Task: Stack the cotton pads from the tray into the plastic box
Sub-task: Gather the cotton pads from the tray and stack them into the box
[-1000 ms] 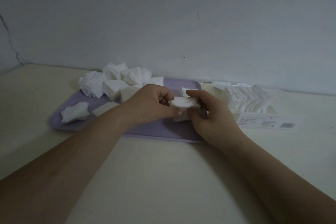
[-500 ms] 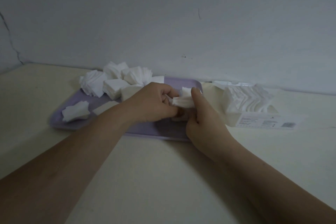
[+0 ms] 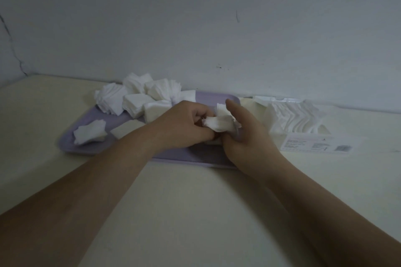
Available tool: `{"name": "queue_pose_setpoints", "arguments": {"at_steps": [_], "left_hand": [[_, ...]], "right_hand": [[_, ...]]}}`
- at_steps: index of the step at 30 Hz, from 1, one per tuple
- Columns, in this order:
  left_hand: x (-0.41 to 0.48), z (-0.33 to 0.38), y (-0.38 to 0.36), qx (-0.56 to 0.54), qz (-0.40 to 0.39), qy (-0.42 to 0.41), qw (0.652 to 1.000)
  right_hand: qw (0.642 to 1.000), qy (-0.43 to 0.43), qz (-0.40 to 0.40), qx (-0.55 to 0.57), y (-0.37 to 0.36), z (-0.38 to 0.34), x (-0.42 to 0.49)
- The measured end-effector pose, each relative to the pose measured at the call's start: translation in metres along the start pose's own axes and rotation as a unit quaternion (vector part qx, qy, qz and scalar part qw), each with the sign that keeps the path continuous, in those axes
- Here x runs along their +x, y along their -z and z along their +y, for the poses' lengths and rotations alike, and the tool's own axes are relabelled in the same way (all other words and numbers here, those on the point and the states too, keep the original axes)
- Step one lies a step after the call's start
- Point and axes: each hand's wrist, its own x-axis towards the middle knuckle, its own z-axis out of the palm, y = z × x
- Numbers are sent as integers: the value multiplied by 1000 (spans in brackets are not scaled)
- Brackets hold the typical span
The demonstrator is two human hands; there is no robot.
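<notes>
One beige table (image 3: 195, 201) carried a lavender tray (image 3: 71, 143), plastic box (image 3: 303, 144) just right of it (pads already inside).
Left hand (image 3: 184, 124), fingers curled, and right hand (image 3: 249, 136), one digit raised, both gripped a bunch of cotton pads (image 3: 219, 124) above the tray.

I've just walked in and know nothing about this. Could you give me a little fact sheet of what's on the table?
Setting: cream table
Tray: purple tray, loose piles of pads on its far left part
Box: plastic box right of the tray, stacked pads inside
Hands: left hand and right hand together hold a bunch of cotton pads over the tray
Progress: partly done; many pads remain on the tray
</notes>
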Motion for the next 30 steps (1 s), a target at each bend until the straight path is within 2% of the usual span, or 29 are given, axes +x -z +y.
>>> {"name": "queue_pose_setpoints", "arguments": {"at_steps": [3,8,11,20,22,25,30], "left_hand": [[-1,0,1,-32,1,9,999],[1,10,-3,-57,39,92,993],[3,8,-11,-42,77,97,991],[8,-5,-11,-52,119,91,987],[10,-8,-10,-27,154,75,985],[10,-12,-10,76,177,20,981],[18,-4,-16,163,139,-70,974]], "right_hand": [[1000,-3,27,-2,5,5,4],[999,5,32,-13,5,5,3],[1000,2,26,-14,4,5,3],[999,-4,32,3,4,10,4],[996,1,81,22,4,10,4],[983,15,178,40,4,12,8],[977,-25,208,42,-1,17,10]]}}
